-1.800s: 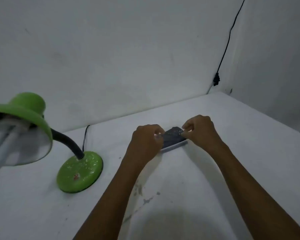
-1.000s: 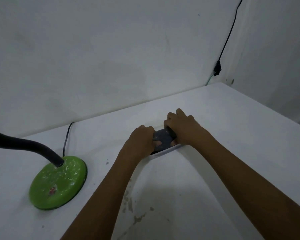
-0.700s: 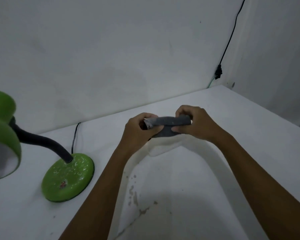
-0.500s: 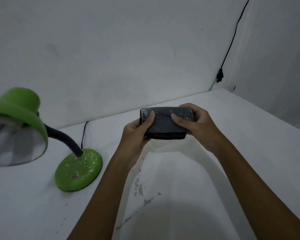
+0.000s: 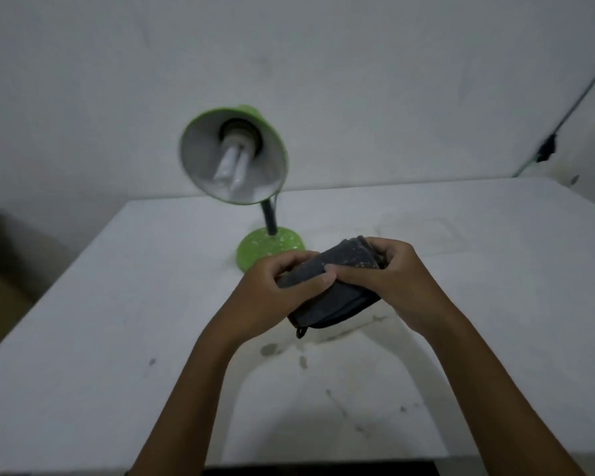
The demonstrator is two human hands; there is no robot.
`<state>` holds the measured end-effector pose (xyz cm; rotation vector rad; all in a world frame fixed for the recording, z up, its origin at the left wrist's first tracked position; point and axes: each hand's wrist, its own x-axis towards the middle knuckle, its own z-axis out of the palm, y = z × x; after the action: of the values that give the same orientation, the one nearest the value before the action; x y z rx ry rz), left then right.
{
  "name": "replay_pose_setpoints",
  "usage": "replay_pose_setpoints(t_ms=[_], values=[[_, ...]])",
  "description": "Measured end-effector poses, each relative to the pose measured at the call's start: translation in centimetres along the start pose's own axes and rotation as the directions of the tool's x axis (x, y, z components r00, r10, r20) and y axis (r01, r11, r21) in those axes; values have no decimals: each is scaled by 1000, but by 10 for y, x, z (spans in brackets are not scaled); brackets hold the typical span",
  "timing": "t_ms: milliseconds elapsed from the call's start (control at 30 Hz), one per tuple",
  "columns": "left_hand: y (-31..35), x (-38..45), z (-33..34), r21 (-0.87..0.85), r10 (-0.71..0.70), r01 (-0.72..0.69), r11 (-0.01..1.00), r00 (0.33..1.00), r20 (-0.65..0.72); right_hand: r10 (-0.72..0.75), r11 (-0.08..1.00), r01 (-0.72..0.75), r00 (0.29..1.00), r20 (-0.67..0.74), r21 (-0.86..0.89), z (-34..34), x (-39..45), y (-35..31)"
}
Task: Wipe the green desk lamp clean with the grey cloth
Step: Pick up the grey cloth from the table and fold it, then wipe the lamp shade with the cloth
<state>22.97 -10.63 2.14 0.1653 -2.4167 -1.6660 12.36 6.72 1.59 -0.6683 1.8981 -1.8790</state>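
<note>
The green desk lamp (image 5: 234, 154) stands at the back middle of the white table (image 5: 117, 304). Its shade faces me with a white bulb inside. A black neck runs down to the round green base (image 5: 270, 247), which is speckled with white marks. The folded grey cloth (image 5: 334, 297) is held above the table just in front of the base. My left hand (image 5: 275, 297) grips its left end. My right hand (image 5: 389, 280) grips its right end, thumb lying across the top.
A black cable (image 5: 564, 121) runs down the wall at the right to the table's far corner. A brown box-like thing (image 5: 0, 269) sits off the table's left edge. Dark stains (image 5: 282, 352) mark the table near my wrists.
Both hands lifted the cloth off the table and hold it folded between them. The view swung left, so the lamp now sits in the middle, right behind the cloth.
</note>
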Motion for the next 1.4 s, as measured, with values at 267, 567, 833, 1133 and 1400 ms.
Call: replay_pose_setpoints(t_ms=[267,567,833,1133,1400], values=[[-35,-68,-62,-29,-29,17,999,880,-475,150,916,-224,961,233,333,122,7,10],[-54,-102,-94,-12,65,-86,996,832,-552,118,966,-167,963,242,196,211,17,-27],[-14,-73,-120,-213,13,-240,947,692,-722,-155,953,205,963,219,-224,226,25,-81],[23,-10,-136,-461,-80,-307,833,757,-648,-563,773,540,826,32,-333,176,36,-164],[42,57,-147,-449,-55,-264,854,812,-582,-607,758,478,767,-209,-444,108,76,-168]])
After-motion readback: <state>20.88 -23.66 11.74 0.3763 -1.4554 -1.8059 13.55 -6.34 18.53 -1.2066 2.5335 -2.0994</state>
